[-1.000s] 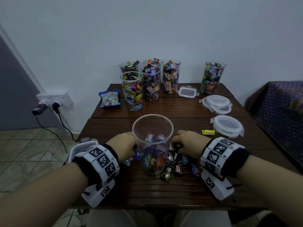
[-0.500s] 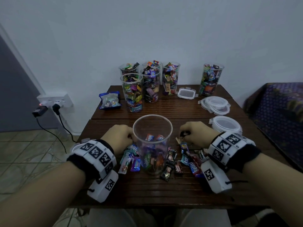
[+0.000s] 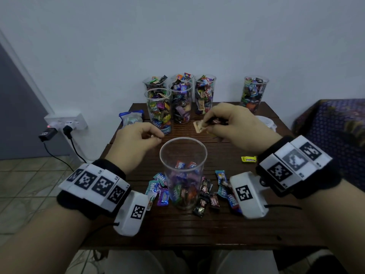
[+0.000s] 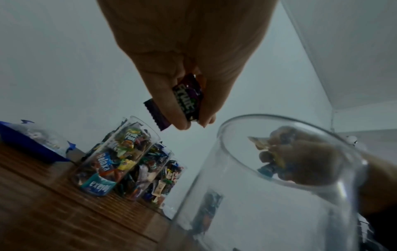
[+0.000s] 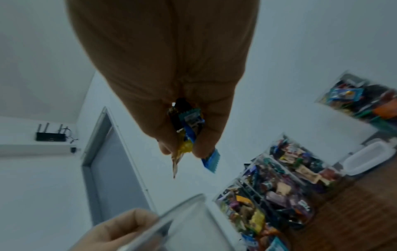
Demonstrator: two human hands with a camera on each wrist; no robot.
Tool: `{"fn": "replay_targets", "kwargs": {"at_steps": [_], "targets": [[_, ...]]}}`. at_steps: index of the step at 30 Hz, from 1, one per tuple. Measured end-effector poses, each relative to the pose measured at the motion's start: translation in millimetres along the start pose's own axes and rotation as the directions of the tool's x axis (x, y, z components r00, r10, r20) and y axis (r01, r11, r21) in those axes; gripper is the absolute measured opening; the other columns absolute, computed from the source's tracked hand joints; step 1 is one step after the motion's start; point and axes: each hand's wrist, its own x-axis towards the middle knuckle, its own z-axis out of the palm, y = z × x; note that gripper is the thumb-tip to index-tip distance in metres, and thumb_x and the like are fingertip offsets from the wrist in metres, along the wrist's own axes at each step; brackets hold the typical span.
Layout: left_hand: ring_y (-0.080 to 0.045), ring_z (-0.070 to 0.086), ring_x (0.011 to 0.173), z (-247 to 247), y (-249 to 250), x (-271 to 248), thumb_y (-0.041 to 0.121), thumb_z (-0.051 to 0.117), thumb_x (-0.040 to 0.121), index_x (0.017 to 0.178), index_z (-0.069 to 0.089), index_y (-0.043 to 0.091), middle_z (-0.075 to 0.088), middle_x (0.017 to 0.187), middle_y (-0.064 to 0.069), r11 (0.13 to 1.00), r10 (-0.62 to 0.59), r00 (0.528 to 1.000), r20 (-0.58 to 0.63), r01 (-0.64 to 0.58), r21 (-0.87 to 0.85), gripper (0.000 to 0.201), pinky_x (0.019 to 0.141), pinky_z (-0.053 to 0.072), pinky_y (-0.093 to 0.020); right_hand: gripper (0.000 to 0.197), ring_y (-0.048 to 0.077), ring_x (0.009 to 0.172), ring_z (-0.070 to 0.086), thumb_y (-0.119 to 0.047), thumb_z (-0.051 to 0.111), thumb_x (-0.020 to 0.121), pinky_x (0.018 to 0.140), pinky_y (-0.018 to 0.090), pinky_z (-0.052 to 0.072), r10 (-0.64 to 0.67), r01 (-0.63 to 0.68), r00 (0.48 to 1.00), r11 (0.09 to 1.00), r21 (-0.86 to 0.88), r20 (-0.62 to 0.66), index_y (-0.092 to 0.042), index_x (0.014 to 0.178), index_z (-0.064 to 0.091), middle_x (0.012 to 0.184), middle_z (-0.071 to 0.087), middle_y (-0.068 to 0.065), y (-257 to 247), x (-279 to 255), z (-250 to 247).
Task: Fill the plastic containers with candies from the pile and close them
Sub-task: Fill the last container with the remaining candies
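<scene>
1. The container being filled (image 3: 183,171) is a tall clear plastic tumbler, upright near the front-middle of the dark slatted wooden table (image 3: 197,230), lid off. Only the bottom part has candies in it, wrappers in blue, purple, red and brown.
2. The pile (image 3: 209,196) is loose candies scattered flat around the tumbler's base on both sides, some touching it.
3. Left hand (image 3: 138,143) is raised just left of the rim, fingers and thumb pinched together on a dark purple candy (image 4: 188,98).
4. Right hand (image 3: 237,125) is raised behind and right of the rim, fingers bunched around a small handful of candies (image 5: 187,129): blue, yellow and tan wrappers poking out.
5. Readable stuff: "Fruit" on the purple wrapper, "Relaxa" on several blue wrappers in the pile, and "Fruit Plus" plus "Relaxa" through the wall of the front-left full container (image 3: 159,111).
6. Five full containers (image 3: 180,101) stand clustered at the back by the wall, all packed to the top, none lidded. A sixth full one (image 3: 253,93) stands apart at back right.
7. A lone yellow candy (image 3: 248,159) lies right of the tumbler; a blue-edged bag (image 3: 130,117) sits at back left.
</scene>
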Motion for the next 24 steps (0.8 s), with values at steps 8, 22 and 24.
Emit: {"fn": "replay_targets", "kwargs": {"at_steps": [8,22,24], "targets": [[-0.013,0.064,0.070,5,17,-5,0.003,0.067,0.082,0.073,0.066,0.031,0.067,0.076,0.010,0.984,0.053,0.993,-0.107,-0.070,-0.162,0.030,0.070,0.054,-0.030,0.015,-0.002,0.077,0.045,-0.002,0.063,0.083,0.075,0.001,0.034,-0.161,0.174,0.980,0.978,-0.112,0.116,-0.009,0.095,0.070,0.089,0.054,-0.008,-26,-2,20],[-0.018,0.065,0.077,13,41,-10,0.002,0.067,0.083,0.075,0.067,0.031,0.067,0.082,0.000,0.956,0.130,0.987,-0.093,-0.150,-0.253,0.030,0.074,0.056,-0.034,0.059,0.000,0.118,0.038,-0.031,0.068,0.083,0.098,0.015,0.031,-0.014,0.018,0.998,0.998,-0.064,0.060,-0.017,0.135,0.044,0.130,0.045,-0.005,-16,-24,27],[-0.014,0.063,0.075,16,45,-13,0.002,0.066,0.084,0.076,0.067,0.029,0.067,0.084,-0.001,0.954,0.164,0.984,-0.071,-0.176,-0.241,0.028,0.069,0.055,-0.028,0.084,0.001,0.127,0.033,-0.045,0.068,0.075,0.103,0.018,0.028,0.101,-0.107,0.986,0.993,0.040,0.129,-0.019,0.144,0.029,0.138,0.037,-0.008,-9,-30,31]]}}
